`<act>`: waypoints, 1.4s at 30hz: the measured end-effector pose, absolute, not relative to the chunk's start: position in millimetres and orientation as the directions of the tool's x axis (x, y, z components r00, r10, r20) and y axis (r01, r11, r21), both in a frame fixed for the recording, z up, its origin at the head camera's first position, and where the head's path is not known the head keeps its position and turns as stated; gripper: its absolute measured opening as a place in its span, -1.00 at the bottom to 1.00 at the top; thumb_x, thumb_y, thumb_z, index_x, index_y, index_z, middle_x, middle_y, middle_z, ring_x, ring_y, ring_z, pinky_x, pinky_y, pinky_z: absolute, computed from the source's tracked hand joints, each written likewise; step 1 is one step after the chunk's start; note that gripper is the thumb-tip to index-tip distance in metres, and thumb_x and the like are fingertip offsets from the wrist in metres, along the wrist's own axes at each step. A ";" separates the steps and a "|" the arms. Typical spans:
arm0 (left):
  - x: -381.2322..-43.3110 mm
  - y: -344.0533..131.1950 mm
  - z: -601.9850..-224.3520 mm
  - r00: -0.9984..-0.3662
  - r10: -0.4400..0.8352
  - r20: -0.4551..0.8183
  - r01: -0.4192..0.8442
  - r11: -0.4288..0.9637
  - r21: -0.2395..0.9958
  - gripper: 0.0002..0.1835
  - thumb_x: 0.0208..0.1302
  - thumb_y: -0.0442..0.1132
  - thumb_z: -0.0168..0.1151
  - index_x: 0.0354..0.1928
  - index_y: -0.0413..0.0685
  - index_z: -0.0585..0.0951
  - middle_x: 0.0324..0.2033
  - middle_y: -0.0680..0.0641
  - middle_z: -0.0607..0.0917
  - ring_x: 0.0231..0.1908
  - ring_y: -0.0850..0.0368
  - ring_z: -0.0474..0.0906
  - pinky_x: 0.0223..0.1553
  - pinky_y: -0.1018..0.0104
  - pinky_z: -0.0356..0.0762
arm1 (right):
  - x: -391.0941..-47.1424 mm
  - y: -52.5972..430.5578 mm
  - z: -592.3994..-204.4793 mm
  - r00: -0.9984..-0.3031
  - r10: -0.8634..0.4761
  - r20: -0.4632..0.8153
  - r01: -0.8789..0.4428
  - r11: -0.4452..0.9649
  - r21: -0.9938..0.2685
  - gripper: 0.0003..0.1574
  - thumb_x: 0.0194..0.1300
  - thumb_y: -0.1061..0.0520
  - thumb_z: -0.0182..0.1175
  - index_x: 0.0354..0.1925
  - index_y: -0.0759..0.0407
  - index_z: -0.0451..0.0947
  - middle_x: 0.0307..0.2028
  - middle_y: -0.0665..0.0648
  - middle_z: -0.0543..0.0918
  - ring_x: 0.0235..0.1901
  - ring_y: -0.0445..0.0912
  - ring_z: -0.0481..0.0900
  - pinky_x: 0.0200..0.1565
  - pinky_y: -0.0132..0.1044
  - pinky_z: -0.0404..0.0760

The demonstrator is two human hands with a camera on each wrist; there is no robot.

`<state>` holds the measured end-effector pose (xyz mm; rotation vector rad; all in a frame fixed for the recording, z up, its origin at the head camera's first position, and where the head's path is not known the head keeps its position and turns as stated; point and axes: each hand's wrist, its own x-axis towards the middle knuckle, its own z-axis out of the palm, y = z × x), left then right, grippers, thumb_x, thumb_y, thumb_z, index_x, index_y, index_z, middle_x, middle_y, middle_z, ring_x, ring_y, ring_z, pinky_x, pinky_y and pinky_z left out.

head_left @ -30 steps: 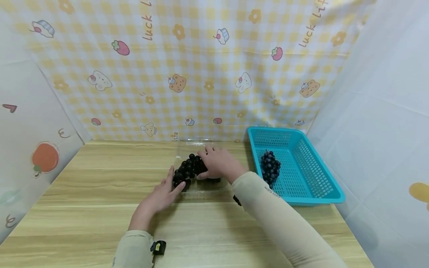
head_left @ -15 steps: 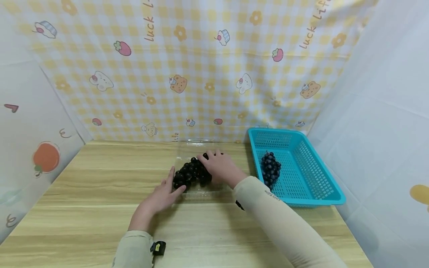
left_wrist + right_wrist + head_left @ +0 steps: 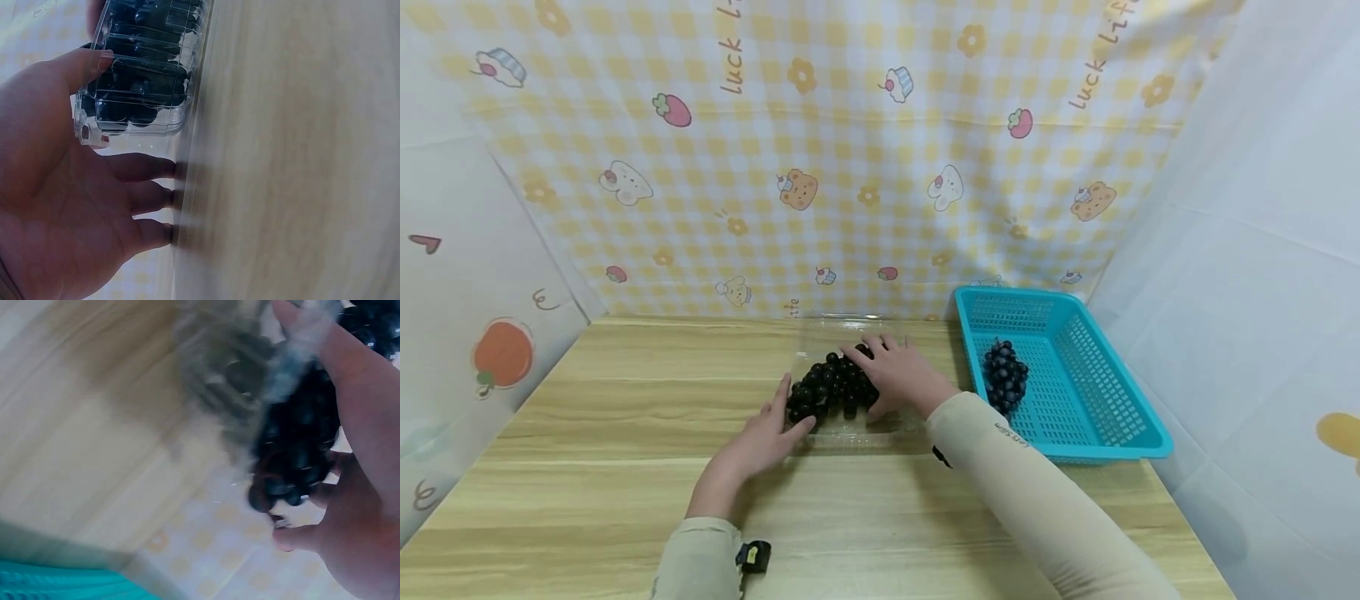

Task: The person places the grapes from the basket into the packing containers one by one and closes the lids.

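Observation:
A bunch of dark grapes [image 3: 826, 385] lies slanted in a clear plastic box [image 3: 850, 439] on the wooden table. My right hand [image 3: 904, 379] grips the bunch's right end, fingers over the far side and thumb on the near side. In the right wrist view, a short stem end [image 3: 279, 521] sticks out beside a fingertip. My left hand [image 3: 758, 440] is at the box's left end, thumb and index finger spread. Seen from the left wrist, the thumb [image 3: 87, 65] rests over the box's rim, and three straight fingers [image 3: 147, 197] reach down to the table.
On the right stands a turquoise plastic basket [image 3: 1138, 408] with another bunch of dark grapes [image 3: 1004, 379] at its left side. A yellow checked cloth [image 3: 865, 150] hangs behind the table [image 3: 880, 517], with white printed sheets at both sides.
My right hand has shifted slightly right and toward me, turning the bunch's right end down into the box. My left hand has stayed in place.

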<state>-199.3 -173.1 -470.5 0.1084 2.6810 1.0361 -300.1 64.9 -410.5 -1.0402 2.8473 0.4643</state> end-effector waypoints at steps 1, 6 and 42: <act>-199.2 -173.2 -470.7 -0.962 0.162 -0.219 -0.027 0.742 0.670 0.06 0.62 0.31 -0.04 0.72 0.02 -0.43 0.63 -0.55 -0.06 0.56 -0.74 -0.15 0.46 -0.70 -0.02 | -298.4 62.3 -407.9 -0.764 -0.621 -0.175 -0.644 0.720 0.259 0.57 0.10 -0.60 0.44 0.75 -0.32 -0.26 0.73 0.15 0.02 0.68 0.19 0.13 0.55 0.39 0.28; -199.9 -174.1 -470.7 -0.962 0.161 -0.223 -0.031 0.742 0.670 0.06 0.62 0.33 -0.06 0.72 0.02 -0.43 0.63 -0.56 -0.06 0.56 -0.75 -0.13 0.46 -0.68 0.04 | -285.2 42.8 -396.9 -0.688 -0.714 -0.126 -0.714 0.635 0.295 0.24 0.33 -0.52 0.32 0.71 -0.19 0.00 0.70 0.14 0.12 0.67 0.13 0.17 0.57 0.33 0.29; -197.9 -172.9 -472.7 -0.966 0.156 -0.208 -0.022 0.748 0.663 0.14 0.53 0.48 -0.08 0.73 0.00 -0.38 0.62 -0.60 -0.04 0.56 -0.76 -0.13 0.44 -0.70 0.06 | -293.3 -15.0 -390.5 -0.612 -0.686 -0.395 -0.737 0.675 -0.031 -0.25 0.57 0.16 0.19 0.57 -0.37 0.36 0.69 0.05 0.16 0.54 0.03 0.43 0.44 0.26 0.52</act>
